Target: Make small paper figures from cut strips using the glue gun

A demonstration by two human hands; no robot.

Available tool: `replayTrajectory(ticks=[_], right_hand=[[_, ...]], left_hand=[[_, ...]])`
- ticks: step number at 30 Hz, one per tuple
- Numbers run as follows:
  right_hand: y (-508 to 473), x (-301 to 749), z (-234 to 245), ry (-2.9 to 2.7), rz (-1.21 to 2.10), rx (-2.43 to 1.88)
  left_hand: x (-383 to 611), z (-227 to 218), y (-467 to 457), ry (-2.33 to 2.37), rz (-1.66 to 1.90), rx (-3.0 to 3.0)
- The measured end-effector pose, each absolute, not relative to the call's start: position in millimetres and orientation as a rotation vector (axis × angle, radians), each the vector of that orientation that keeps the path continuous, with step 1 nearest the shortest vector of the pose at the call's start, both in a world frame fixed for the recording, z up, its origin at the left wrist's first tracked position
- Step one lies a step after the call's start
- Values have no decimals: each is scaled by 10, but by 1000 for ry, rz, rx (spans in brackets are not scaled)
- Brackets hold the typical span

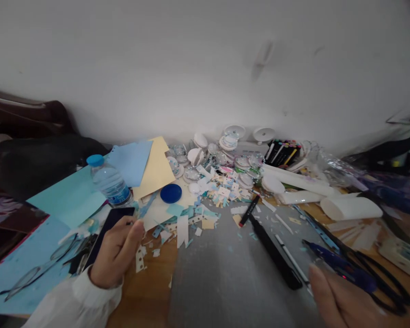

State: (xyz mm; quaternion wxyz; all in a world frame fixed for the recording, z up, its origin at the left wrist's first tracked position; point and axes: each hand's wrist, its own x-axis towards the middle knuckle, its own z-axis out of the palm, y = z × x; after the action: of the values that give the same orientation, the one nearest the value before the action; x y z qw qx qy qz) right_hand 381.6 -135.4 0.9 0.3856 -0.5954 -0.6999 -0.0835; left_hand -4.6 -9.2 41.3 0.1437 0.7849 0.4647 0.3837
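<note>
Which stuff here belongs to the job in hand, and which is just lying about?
Likely in use, judging by the cut bits and closeness to the hands:
- scraps
- mat
- blue tool beside the right hand
- scissors

Probably just lying about:
- bottle
- phone
- glasses

Craft table [140, 300] with paper scraps [224, 193]

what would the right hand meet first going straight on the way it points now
Probably the slim white stick on the grey mat, with the black tool just beyond; depth is unclear, so the right hand might pass above both.
</note>
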Motion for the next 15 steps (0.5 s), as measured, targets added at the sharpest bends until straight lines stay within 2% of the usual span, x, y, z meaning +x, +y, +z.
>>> replayTrajectory(ticks=[7, 15], right_hand=[[-1019, 3518, 25, -1953, -368, -1468], [-565, 3279, -178, -2357, -19, -1806]], left_hand=[[-12, 509, 286, 1344, 861, 2627], [93, 457, 480, 1213, 772, 2672]])
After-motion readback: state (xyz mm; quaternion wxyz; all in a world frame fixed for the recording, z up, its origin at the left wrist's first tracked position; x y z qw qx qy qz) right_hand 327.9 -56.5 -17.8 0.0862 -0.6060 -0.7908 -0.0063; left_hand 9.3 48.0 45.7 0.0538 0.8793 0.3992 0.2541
